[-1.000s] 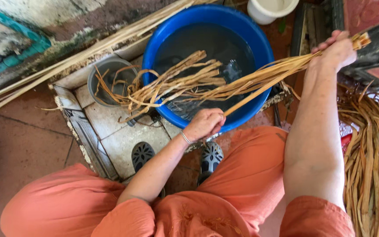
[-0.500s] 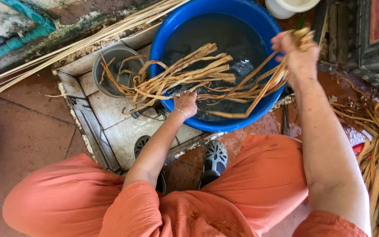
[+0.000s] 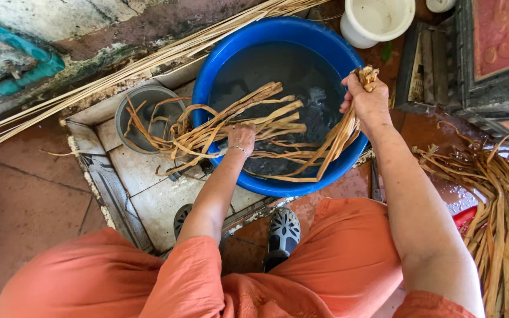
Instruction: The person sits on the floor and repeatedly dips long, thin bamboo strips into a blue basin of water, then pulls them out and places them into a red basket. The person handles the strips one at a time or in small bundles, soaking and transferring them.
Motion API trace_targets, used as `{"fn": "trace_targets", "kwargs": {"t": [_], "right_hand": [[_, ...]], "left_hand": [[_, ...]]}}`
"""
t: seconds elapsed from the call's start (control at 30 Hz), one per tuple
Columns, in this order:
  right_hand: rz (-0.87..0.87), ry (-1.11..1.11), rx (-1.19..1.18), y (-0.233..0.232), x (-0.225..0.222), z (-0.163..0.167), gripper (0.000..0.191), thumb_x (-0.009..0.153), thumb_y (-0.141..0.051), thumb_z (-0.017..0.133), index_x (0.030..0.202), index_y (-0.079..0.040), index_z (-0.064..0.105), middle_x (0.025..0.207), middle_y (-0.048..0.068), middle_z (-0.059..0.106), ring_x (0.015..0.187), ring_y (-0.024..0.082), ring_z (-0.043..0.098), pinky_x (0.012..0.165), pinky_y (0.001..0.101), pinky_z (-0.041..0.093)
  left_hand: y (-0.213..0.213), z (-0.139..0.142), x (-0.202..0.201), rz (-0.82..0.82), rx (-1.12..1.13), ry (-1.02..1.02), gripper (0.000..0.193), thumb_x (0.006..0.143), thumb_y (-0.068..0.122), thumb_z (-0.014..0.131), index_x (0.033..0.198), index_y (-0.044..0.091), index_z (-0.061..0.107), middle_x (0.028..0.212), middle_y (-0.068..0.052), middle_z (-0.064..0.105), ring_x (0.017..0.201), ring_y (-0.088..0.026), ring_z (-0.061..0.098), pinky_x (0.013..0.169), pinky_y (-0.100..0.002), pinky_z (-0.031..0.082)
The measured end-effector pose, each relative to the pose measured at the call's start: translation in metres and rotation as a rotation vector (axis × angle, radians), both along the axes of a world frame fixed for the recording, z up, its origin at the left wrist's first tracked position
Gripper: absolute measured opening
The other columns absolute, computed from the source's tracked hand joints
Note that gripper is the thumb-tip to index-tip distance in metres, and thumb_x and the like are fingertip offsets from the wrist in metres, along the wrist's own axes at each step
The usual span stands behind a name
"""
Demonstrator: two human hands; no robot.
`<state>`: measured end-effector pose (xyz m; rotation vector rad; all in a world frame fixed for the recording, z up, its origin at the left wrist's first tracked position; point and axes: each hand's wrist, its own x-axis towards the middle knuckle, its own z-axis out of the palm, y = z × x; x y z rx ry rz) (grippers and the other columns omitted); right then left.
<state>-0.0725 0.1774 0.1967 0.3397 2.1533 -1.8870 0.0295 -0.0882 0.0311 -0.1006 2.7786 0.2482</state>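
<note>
A round blue basin [image 3: 219, 70] holds dark water and a bundle of long tan plant strips [image 3: 266, 121]. My right hand [image 3: 365, 97] grips one end of the bundle above the basin's right side. My left hand [image 3: 241, 136] presses down on the strips near the basin's front rim. The strips' loose ends spill over the left rim towards a small grey bucket [image 3: 142, 106].
A pile of similar strips [image 3: 505, 218] lies on the floor at the right. Long pale canes [image 3: 119, 73] run along the wall at the back. A white bucket [image 3: 377, 20] stands behind the basin. My orange-clad knees and a grey shoe [image 3: 283, 232] fill the foreground.
My right hand has come down and left, folding the strips into the basin. My left hand has moved forward from the basin's front edge onto the strips.
</note>
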Motion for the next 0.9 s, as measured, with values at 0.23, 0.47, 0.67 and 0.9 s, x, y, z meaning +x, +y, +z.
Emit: {"fn": "trace_targets", "kwargs": {"t": [0.23,0.47,0.67,0.9], "right_hand": [[0.120,0.041,0.111,-0.002,0.006,0.007,0.015,0.091,-0.010,0.075,0.102,-0.004,0.068,0.068,-0.001,0.058,0.051,0.010,0.050,0.046,0.0290,0.044],[0.246,-0.216,0.170,-0.008,0.001,-0.001,0.026,0.097,-0.025,0.066,0.105,0.000,0.071,0.088,0.011,0.075,0.061,0.017,0.068,0.049,0.0295,0.048],[0.274,-0.285,-0.065,-0.033,0.010,0.016,0.029,0.099,-0.027,0.061,0.119,-0.007,0.063,0.107,0.016,0.078,0.070,0.020,0.074,0.052,0.0295,0.050],[0.141,0.009,-0.220,-0.034,0.011,0.043,0.023,0.099,-0.022,0.064,0.119,-0.010,0.067,0.100,0.013,0.078,0.057,0.011,0.060,0.046,0.0253,0.044]], "left_hand": [[-0.010,0.006,0.003,0.146,0.217,0.319,0.024,0.083,0.018,0.066,0.104,0.009,0.075,0.106,-0.015,0.072,0.102,-0.035,0.067,0.083,-0.049,0.054],[0.008,0.040,-0.006,0.406,1.259,0.495,0.028,0.094,0.015,0.063,0.120,0.006,0.069,0.084,0.000,0.068,0.074,-0.014,0.065,0.066,-0.029,0.052],[0.045,0.102,0.022,0.299,1.520,0.352,0.026,0.104,0.017,0.061,0.126,0.007,0.071,0.071,0.007,0.054,0.061,-0.002,0.049,0.053,-0.019,0.041],[0.068,0.110,0.063,0.215,1.495,0.199,0.034,0.103,0.015,0.060,0.136,0.009,0.069,0.073,0.005,0.057,0.062,-0.002,0.051,0.054,-0.020,0.043]]}}
